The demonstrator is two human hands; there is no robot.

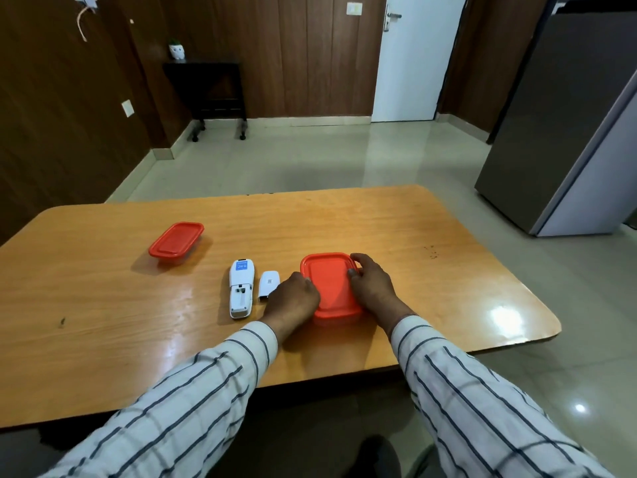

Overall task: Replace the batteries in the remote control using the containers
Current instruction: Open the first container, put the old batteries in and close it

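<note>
A white remote control [241, 291] lies face down on the wooden table [103, 322], its battery bay uncovered and seemingly empty. Its white battery cover [269, 282] lies just to its right. A container with a red lid [331, 286] stands right of the cover. My left hand [294, 300] grips the container's left side, fingers curled. My right hand [370, 282] holds its right edge, fingertips on the lid's far corner and rim. A second red-lidded container [176, 242] stands farther off at the left, lid on. No batteries are visible.
The table's near edge runs below my forearms, its right edge curves past the container. A grey refrigerator [565, 125] stands off to the right. A dark side table [210, 88] and a white door [413, 56] are by the far wall.
</note>
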